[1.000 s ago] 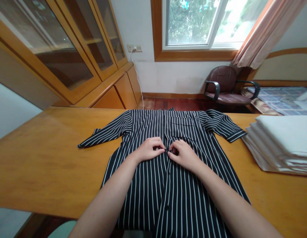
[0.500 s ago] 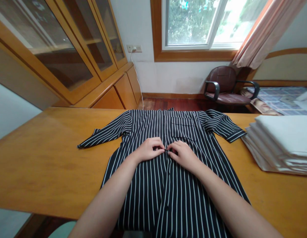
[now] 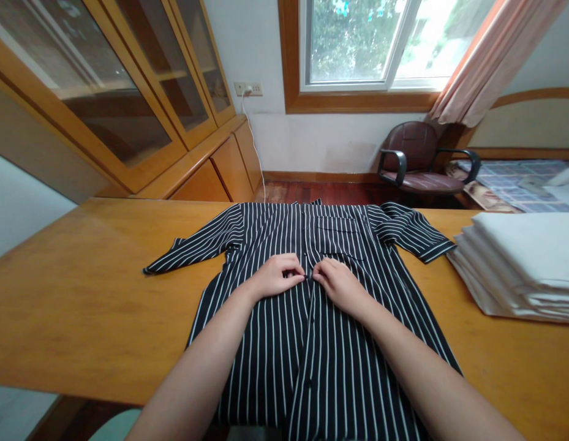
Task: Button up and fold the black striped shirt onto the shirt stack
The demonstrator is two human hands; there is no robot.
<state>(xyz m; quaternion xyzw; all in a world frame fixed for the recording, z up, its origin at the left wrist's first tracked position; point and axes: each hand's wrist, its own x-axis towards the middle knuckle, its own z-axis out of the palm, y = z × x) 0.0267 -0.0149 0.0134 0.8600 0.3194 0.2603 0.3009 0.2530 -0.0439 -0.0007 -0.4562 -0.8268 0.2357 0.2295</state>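
Note:
A black short-sleeved shirt [image 3: 348,361] with white stripes lies spread front side up, its collar end at the far edge of the table and its hem toward me. Both hands are at the middle of its button front. My left hand [image 3: 279,275] is closed, thumb and forefinger pinching the shirt's front edge by a small dark button. Just right of it, my right hand [image 3: 335,280] also pinches the shirt fabric, fingertips a little apart from the left ones. Lower on the front, a dark button [image 3: 308,384] shows. The chest pocket [image 3: 338,234] lies beyond my right hand.
The wooden table [image 3: 82,294] carries a stack of folded white cloth [image 3: 527,257] at the right, close to a sleeve. Behind stand a glass-doored cabinet [image 3: 196,138], a maroon armchair [image 3: 413,153] and a bed [image 3: 518,180]. A white cord [image 3: 252,131] hangs from the wall socket.
My right hand has shifted slightly right, opening a small gap between the two hands' fingertips. Its fingers have drawn closer together. My left hand stays in place.

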